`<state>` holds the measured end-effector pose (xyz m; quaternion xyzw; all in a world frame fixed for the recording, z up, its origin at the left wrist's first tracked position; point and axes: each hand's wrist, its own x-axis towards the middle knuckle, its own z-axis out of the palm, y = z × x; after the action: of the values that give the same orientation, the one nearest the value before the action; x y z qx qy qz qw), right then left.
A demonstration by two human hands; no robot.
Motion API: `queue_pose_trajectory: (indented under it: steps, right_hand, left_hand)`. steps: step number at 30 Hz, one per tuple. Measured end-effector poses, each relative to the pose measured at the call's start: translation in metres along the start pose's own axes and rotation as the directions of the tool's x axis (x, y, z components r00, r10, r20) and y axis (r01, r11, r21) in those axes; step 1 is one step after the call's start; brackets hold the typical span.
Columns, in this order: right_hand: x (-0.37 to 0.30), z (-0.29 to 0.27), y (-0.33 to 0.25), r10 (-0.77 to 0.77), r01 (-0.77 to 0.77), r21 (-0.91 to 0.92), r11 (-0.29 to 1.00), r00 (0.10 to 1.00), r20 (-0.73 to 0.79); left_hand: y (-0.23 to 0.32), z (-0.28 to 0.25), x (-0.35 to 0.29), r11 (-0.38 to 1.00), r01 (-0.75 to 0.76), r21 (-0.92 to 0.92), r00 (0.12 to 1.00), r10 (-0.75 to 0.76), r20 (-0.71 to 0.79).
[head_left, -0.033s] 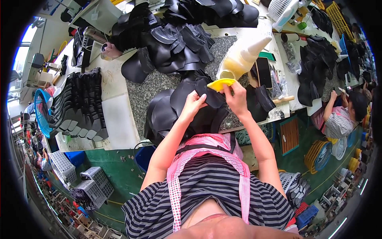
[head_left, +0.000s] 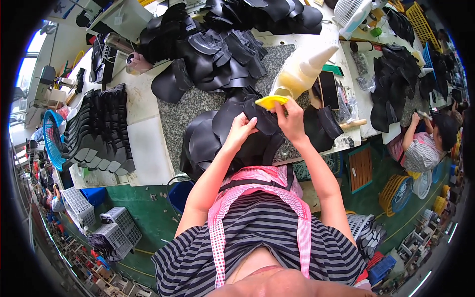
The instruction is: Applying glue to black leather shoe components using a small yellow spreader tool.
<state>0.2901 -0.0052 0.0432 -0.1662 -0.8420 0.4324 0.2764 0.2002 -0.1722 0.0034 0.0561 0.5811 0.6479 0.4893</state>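
My right hand point(head_left: 292, 121) is closed on a flat yellow scraper point(head_left: 269, 102), held just off the mouth of a cream plastic bottle point(head_left: 298, 74). The bottle lies tilted, its white cone-shaped end pointing to the far right. Thumb and fingers of my left hand point(head_left: 241, 129) pinch the edge of a black leather-like piece point(head_left: 226, 119). That piece rests on a fanned pile of similar black pieces point(head_left: 198, 141) at the table's near edge. A smaller black part point(head_left: 253, 105) overlaps it beneath the scraper. The fingertips of my left hand partly hide the gripped edge.
Black cut pieces point(head_left: 208, 64) lie heaped on the speckled stone slab point(head_left: 173, 121). Neat black stacks point(head_left: 101, 126) stand at left. A phone point(head_left: 328, 90) and a wooden-handled tool point(head_left: 354, 124) lie right of the bottle. Another person point(head_left: 425, 143) works at far right.
My right hand and the yellow scraper have shifted slightly left, and the scraper's tilt has changed. My left hand stays on the black piece.
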Motion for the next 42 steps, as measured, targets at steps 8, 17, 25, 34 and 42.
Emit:
queue_pose_trajectory:
  steps: [8, 17, 25, 34, 42]
  right_hand:
    - [-0.007, -0.025, -0.009, -0.165, 0.160, 0.043, 0.986, 0.973, 0.164]
    - [-0.027, -0.039, -0.023, -0.173, 0.185, -0.041, 0.982, 0.964, 0.202]
    - [-0.060, -0.065, -0.021, -0.037, 0.035, -0.071, 0.997, 0.999, -0.020]
    - [0.020, 0.018, -0.019, -0.122, 0.121, -0.008, 0.993, 0.991, -0.058]
    - [-0.040, -0.044, -0.026, -0.045, 0.039, 0.042, 0.998, 0.985, 0.169]
  left_hand:
    - [-0.011, -0.019, 0.003, 0.989, -0.032, -0.146, 0.998, 0.039, 0.042]
    - [-0.003, -0.018, 0.005, 0.981, 0.005, -0.196, 0.993, 0.017, 0.114]
    - [-0.005, -0.019, 0.004, 0.938, 0.008, -0.347, 0.995, 0.025, 0.092]
    - [0.001, -0.018, 0.007, 0.947, 0.048, -0.316, 0.977, 0.022, 0.212]
    - [0.013, -0.058, -0.010, 0.892, 0.014, -0.451, 0.996, 0.027, 0.086]
